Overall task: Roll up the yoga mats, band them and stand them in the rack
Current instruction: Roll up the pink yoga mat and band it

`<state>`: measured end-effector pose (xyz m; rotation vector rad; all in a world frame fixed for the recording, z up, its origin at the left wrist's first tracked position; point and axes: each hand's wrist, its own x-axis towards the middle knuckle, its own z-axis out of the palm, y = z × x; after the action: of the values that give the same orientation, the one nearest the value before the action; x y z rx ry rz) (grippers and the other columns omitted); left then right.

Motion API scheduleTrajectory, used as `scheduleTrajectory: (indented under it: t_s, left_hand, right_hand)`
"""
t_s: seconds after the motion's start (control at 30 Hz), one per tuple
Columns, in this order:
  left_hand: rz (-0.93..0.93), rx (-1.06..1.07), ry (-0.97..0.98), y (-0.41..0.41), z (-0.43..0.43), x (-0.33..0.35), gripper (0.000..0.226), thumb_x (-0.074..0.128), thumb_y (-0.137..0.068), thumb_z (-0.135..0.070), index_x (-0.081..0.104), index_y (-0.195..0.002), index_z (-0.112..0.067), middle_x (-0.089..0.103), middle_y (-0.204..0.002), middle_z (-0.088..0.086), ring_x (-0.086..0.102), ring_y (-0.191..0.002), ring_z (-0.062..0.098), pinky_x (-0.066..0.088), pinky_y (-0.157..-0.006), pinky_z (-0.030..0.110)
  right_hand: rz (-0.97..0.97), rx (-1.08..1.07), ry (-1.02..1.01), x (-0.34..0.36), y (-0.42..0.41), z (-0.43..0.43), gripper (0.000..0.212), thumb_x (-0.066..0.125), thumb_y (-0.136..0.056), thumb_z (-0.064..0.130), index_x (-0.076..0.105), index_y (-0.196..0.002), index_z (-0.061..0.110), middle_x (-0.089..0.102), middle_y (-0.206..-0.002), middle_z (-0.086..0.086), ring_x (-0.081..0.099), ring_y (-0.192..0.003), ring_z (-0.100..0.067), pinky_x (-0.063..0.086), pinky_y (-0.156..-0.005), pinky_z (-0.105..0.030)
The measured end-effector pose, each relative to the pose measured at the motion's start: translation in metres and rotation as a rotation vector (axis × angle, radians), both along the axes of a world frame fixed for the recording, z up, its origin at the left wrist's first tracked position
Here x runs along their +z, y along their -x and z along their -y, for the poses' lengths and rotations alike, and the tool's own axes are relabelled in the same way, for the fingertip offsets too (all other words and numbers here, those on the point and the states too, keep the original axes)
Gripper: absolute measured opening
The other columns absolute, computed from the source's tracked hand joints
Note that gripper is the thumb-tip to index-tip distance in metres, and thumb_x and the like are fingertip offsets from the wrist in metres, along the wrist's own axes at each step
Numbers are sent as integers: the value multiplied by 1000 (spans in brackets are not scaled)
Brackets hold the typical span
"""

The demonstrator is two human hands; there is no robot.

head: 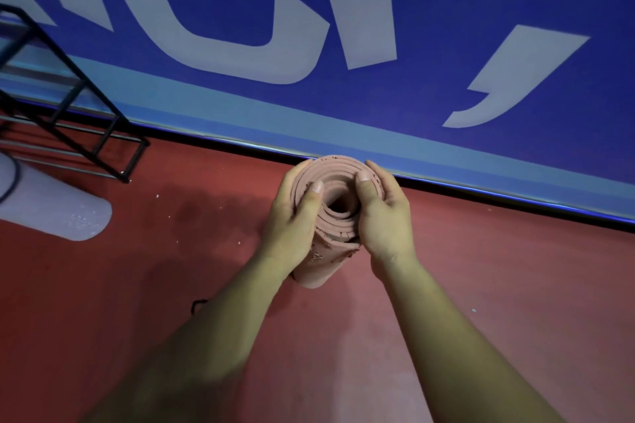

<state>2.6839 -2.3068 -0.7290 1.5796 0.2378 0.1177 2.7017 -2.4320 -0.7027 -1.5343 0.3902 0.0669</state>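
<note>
A rolled pink yoga mat (338, 216) stands on end on the red floor, its spiral top facing the camera. My left hand (295, 216) grips its left side with the thumb pressed on the top edge. My right hand (383, 213) grips the right side, thumb on the top edge too. A black elastic band (198, 305) lies on the floor beside my left forearm. The black wire rack (68, 103) stands at the far left. A rolled grey mat (51, 206) with a black band around it lies on the floor below the rack.
A blue wall with large white letters (292, 55) runs across the top, meeting the red floor (515, 285) just behind the pink roll. Small crumbs dot the floor left of the roll.
</note>
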Motion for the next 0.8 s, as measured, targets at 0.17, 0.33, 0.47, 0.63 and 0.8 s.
scheduleTrajectory:
  t_s: [0.17,0.33,0.47,0.63,0.8]
  left_hand:
    - [12,122,66,18,16,4,41,49,-96,-41,53,-131,-21,63,-128,-8,60,-117,1,46,-95,17]
    - [46,187,-9,22,26,6,47,54,-92,-41,49,-134,-20,59,-130,-8,56,-116,-7,41,-91,7]
    - [22,256,-9,18,22,1,38,47,-99,-33,54,-132,-16,64,-126,-5,60,-113,0,47,-94,17]
    - [34,235,57,13,20,1,31,47,-102,-31,57,-129,-20,67,-126,-8,61,-119,4,49,-98,22]
    - [22,266,112,10,12,5,21,44,-107,-17,57,-124,-18,69,-120,-8,64,-111,0,47,-90,13]
  right_hand:
    - [30,-106,31,1,7,-7,19,57,-103,18,70,-110,30,73,-104,18,68,-98,4,54,-93,-24]
    - [34,-134,57,-1,13,-9,18,57,-103,20,70,-112,28,73,-103,17,68,-97,3,53,-93,-25]
    - [33,-65,215,4,9,-10,19,56,-103,27,70,-116,30,70,-111,21,65,-111,-4,48,-100,-27]
    - [189,183,750,18,2,-20,51,51,-99,49,52,-147,32,49,-152,3,39,-142,-16,32,-117,-37]
    - [237,263,935,10,9,-31,55,44,-91,62,59,-139,40,49,-151,6,40,-139,-19,40,-110,-43]
